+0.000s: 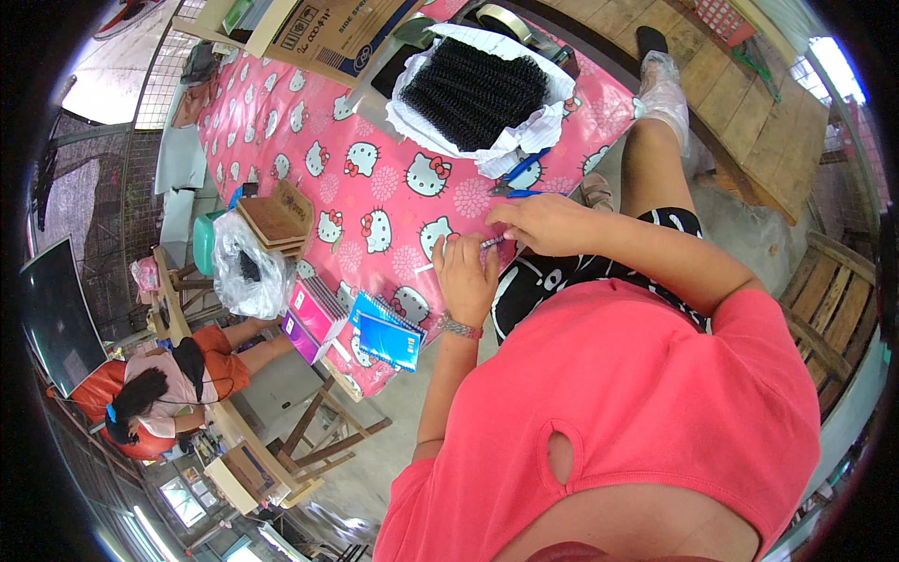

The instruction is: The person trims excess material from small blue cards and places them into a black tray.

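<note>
At the near edge of the pink table point(272, 140), my left hand point(465, 273) and my right hand point(546, 225) are close together. Between their fingertips is a slim, light-and-dark banded piece point(493, 242), mostly covered by the fingers, so its kind is unclear. The fingers of both hands are bent around it. Just beyond my right hand lie pliers with blue handles point(524, 170). Behind them, a pile of black plastic binding coils point(478, 94) rests on crumpled white paper point(412, 126). Blue spiral notebooks point(386, 335) lie left of my left hand.
Purple and pink spiral notebooks point(314, 317) stand at the left corner, near a clear plastic bag point(248, 290) and brown cardboard point(276, 220). A cardboard box point(328, 37) sits at the back. A wooden bench point(749, 112) is at right; another person point(178, 379) is at left.
</note>
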